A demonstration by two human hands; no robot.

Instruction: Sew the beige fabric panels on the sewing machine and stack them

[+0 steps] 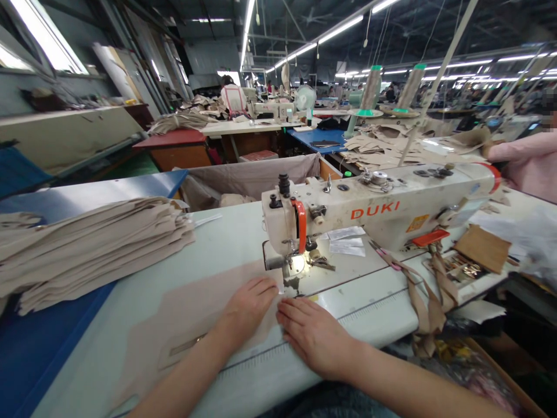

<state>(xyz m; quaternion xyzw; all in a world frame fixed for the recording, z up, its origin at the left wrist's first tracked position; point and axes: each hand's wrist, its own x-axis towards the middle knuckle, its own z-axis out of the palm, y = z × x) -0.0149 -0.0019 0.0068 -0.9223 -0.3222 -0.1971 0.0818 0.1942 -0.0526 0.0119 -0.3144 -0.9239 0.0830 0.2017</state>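
A flat beige fabric piece [187, 307] lies on the pale sewing table [378, 302], left of the needle area. My left hand [252, 307] rests on its right end, fingers stretched out and lying flat. Close beside it, my right hand [311, 334] has its fingers together and bent, tips down at the fabric's edge by a small whitish piece [286, 290]. Whatever those fingertips may pinch is hidden. Just beyond both hands stands the sewing machine [331, 203], its lamp shining on the metal needle plate [297, 264]. A zipper-like strip [187, 346] shows near my left forearm.
Stacked beige fabric pieces [100, 244] lie at left. White labels [346, 241], scissors [385, 255] and fabric strips [424, 302] are right of the needle. A parts tray [465, 270] sits farther right. A pink sleeve [517, 151] of another person shows at the right edge.
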